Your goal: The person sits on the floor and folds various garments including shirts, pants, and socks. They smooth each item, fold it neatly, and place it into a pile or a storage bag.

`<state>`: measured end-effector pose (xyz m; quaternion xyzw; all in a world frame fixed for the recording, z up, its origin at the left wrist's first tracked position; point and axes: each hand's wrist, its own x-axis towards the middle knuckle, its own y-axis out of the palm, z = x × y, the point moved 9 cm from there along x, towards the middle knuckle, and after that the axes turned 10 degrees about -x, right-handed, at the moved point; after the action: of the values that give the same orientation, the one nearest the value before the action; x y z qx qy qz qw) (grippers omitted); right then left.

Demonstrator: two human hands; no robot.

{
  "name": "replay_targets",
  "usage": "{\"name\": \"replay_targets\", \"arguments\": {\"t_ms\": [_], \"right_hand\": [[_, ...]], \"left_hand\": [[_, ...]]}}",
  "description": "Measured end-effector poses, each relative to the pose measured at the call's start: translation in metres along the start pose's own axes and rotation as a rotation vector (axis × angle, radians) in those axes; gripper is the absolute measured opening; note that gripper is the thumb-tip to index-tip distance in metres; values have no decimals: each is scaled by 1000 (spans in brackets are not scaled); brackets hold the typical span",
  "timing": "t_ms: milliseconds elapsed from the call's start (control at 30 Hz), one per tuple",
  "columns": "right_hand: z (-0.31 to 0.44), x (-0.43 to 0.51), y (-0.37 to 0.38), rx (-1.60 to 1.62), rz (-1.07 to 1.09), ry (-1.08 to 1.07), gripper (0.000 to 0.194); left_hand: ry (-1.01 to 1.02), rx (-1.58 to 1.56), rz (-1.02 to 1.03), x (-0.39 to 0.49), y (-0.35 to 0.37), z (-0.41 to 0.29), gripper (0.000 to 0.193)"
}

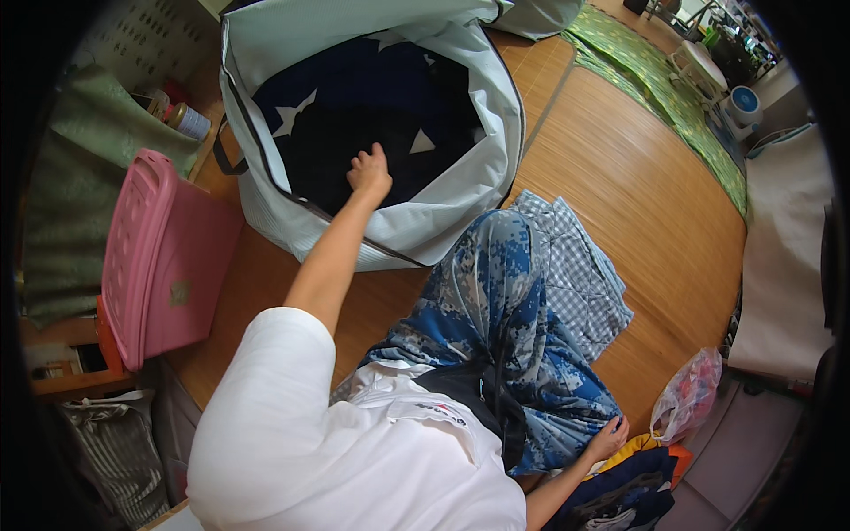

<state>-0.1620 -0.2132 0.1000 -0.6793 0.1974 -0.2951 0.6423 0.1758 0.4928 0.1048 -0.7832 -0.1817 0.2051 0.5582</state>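
A large white zippered storage bag [425,242] stands with its top open, holding dark blue and black fabric [358,113] with white star shapes. My left hand [372,174] reaches over the bag's near rim, above or against the dark fabric, its index finger extended and the others partly bent; nothing shows in its grip. My right hand [607,439] rests at the knee of the blue camouflage trousers [558,398], near a pile of folded clothes [617,484]. A folded blue-and-white checked quilted cloth [578,285] lies beside the leg.
A pink lidded plastic bin [192,265] stands left of the bag on the wood-toned mat [637,199]. A clear plastic bag with reddish contents [690,395] sits at the right. Green patterned cloth [651,86] runs along the far right edge; a jar [189,121] lies at upper left.
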Motion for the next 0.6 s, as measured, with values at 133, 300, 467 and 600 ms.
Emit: {"name": "replay_targets", "arguments": {"t_ms": [133,300,467,600], "right_hand": [[2,1,-1,-15,-34,-2,30],[2,3,2,-36,-27,44,28],[-2,0,3,1,-44,72,29],[0,-1,2,71,-90,49,29]], "left_hand": [[152,-364,-188,10,-90,1,43],[423,-1339,245,-22,-201,-56,36],[510,-1743,396,-66,-235,-151,32],[776,-1534,155,-99,-219,-232,28]]}}
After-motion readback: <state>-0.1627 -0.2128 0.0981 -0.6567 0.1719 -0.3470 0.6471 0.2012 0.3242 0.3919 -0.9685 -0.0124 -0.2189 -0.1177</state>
